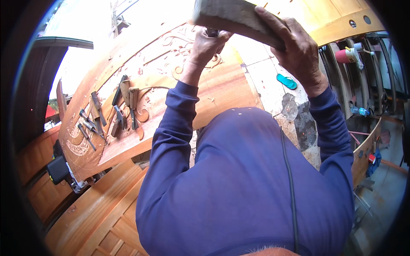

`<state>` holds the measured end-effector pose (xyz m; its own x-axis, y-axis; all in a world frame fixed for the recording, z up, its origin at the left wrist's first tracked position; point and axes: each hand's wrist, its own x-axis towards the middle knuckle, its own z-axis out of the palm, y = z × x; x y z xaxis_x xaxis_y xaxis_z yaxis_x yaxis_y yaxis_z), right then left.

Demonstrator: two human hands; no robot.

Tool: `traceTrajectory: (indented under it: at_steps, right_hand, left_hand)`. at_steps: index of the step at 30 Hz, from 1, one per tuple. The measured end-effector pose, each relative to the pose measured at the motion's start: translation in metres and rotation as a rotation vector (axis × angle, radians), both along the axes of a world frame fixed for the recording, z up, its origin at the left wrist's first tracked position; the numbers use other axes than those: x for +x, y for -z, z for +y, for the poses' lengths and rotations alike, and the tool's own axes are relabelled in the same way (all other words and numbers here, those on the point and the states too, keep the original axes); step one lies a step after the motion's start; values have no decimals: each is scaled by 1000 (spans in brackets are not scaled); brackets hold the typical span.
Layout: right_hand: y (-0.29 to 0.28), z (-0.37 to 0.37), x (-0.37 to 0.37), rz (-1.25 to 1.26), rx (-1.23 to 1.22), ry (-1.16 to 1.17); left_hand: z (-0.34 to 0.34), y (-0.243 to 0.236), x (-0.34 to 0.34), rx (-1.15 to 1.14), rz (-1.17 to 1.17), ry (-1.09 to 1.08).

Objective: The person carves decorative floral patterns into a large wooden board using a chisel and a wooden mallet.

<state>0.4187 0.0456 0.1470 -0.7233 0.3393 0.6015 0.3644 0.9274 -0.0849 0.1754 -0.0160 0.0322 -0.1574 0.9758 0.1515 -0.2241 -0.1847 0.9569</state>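
Observation:
Over a large carved wooden panel (222,87), my left hand (203,49) is closed round a chisel (212,32). Only the chisel's dark top end shows; its blade is hidden. My right hand (297,51) grips one end of a long, thick wooden block (232,20), fingers along its side. The block's far end is raised above my left fist, seemingly apart from the chisel. Scrollwork relief and loose shavings cover much of the panel. On its left part lies a group of carving tools, among them a wooden-handled chisel (125,91) and a slim gouge (86,136).
Panelled wooden boards (96,209) lie at the lower left, near a black case (57,170). A teal slipper (286,81) rests on the stained floor to the right. Beyond it are upright timber pieces (337,72), a red and white container (347,55) and a plastic bottle (361,111).

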Motion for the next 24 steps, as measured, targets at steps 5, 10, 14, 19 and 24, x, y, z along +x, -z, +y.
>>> traceTrajectory:
  at_steps: [5, 10, 14, 19, 24]
  right_hand:
    - [25, 7, 14, -82, 3, 43]
    - [42, 4, 30, 232, -475, 61]
    - [34, -11, 39, 388, -871, 115]
    - [49, -10, 66, 446, -841, 108]
    - [49, -11, 69, 453, -859, 123]
  left_hand:
    - [-11, 2, 40, 202, 45, -499]
    - [19, 1, -10, 145, -216, -890]
    - [14, -2, 9, 192, -214, -913]
    - [-24, 12, 55, 320, 176, -830]
    - [-30, 0, 47, 189, 56, -719]
